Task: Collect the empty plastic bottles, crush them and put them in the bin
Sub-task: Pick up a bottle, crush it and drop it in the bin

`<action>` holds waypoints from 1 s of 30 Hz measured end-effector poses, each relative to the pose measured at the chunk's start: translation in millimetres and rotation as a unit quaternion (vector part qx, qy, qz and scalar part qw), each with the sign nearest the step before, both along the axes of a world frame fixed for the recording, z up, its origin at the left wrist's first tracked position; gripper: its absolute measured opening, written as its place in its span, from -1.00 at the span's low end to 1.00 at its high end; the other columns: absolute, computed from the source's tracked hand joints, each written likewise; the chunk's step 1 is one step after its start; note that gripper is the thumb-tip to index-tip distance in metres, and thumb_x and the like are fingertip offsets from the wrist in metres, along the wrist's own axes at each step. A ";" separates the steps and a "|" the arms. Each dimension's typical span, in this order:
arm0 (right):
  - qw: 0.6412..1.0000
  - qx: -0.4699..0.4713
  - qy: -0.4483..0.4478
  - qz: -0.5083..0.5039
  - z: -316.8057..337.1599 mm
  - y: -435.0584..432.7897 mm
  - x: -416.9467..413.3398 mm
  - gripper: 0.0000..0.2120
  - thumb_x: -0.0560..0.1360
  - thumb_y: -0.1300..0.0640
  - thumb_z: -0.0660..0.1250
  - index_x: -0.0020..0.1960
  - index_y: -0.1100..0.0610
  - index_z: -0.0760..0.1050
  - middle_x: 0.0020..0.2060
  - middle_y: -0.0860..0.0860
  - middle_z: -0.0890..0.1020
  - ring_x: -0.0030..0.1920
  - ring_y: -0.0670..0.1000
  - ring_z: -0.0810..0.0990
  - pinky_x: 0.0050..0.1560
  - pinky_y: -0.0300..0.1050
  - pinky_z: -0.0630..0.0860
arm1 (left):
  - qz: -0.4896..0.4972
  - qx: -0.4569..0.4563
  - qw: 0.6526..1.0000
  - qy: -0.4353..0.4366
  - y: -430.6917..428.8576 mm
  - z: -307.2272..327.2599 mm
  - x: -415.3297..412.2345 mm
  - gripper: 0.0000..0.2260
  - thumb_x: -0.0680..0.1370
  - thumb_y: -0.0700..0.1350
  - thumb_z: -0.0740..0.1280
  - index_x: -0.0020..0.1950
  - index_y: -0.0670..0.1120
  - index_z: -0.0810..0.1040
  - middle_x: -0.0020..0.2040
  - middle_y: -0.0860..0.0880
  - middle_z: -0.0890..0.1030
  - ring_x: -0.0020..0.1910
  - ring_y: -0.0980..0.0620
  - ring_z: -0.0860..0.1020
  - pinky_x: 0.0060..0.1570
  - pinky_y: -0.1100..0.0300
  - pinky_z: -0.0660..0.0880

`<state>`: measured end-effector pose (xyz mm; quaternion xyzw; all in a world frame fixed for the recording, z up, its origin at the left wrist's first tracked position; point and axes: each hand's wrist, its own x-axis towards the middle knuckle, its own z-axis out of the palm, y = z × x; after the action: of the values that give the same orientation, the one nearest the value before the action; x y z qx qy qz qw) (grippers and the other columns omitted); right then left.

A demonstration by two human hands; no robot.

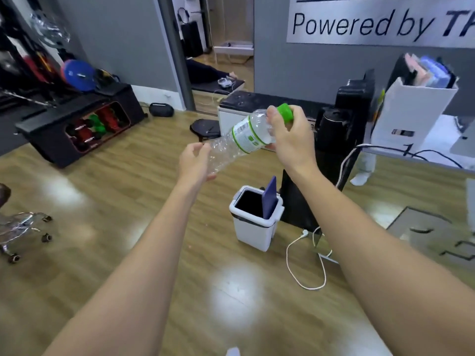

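Left hand point(195, 163) wraps the bottle point(241, 134) base, right hand point(288, 134) its neck, at frame centre. Thin, light plastic should buckle easily, though the cap point(285, 113) may trap air.

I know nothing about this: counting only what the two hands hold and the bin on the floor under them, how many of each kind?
Clear crinkled plastic bottle with green-and-white label: 1
Green plastic screw cap: 1
White plastic bin with dark blue flap lid: 1
Total: 3
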<state>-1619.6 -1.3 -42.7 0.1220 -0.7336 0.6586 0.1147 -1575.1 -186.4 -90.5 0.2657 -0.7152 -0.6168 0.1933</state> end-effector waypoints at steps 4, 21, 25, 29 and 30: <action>0.998 0.052 0.007 -0.031 -20.4 -43.8 -60.5 -0.74 0.56 -0.14 0.29 0.05 0.05 0.48 -0.20 -0.11 0.60 -0.13 -0.09 0.60 -0.03 -0.05 0.56 | -0.036 0.012 0.998 -0.043 -42.0 -27.7 -74.0 -0.80 0.60 -0.05 0.24 0.17 -0.07 0.51 0.21 -0.19 0.57 -0.02 -0.11 0.59 -0.21 0.05 0.64; 0.956 0.171 -0.204 -0.125 -238.4 -127.1 -302.9 -0.75 0.50 -0.08 0.40 0.02 0.09 0.52 -0.08 0.05 0.54 -0.10 0.02 0.51 0.00 -0.04 0.45 | -0.287 -0.050 0.933 -0.212 -105.4 -200.3 -339.7 -0.66 0.58 -0.28 0.31 0.36 -0.23 0.48 0.29 -0.22 0.55 0.28 -0.09 0.51 0.30 -0.03 0.45; 0.936 0.186 -0.261 -0.146 -292.8 -143.0 -333.1 -0.73 0.49 -0.01 0.43 0.10 0.10 0.53 -0.05 0.02 0.53 -0.07 -0.02 0.48 -0.09 -0.20 0.32 | -0.344 -0.046 0.909 -0.230 -95.3 -255.4 -384.6 -0.60 0.52 -0.43 0.28 0.34 -0.23 0.49 0.19 -0.16 0.58 0.03 0.07 0.57 0.01 0.31 0.50; 0.910 0.190 -0.319 -0.186 -351.1 -161.5 -354.0 -0.78 0.46 0.08 0.45 0.07 0.12 0.56 -0.10 -0.02 0.57 -0.07 0.00 0.51 -0.10 -0.18 0.34 | -0.409 -0.063 0.871 -0.264 -91.6 -321.9 -420.7 -0.59 0.51 -0.38 0.26 0.35 -0.20 0.49 0.16 -0.12 0.58 0.07 0.02 0.56 0.15 0.11 0.48; 0.903 0.185 -0.334 -0.198 -369.4 -167.7 -357.5 -0.79 0.46 0.11 0.44 0.07 0.11 0.55 -0.12 -0.04 0.59 -0.07 -0.01 0.52 -0.09 -0.18 0.36 | -0.424 -0.065 0.863 -0.267 -93.2 -341.6 -428.0 -0.63 0.51 -0.35 0.27 0.30 -0.20 0.52 0.13 -0.10 0.59 0.04 0.05 0.57 0.10 0.17 0.48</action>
<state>-1977.1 -169.0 -412.1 -0.2335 -0.8467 0.4770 -0.0338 -2003.1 -279.6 -432.2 0.0782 -0.8213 -0.4970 -0.2689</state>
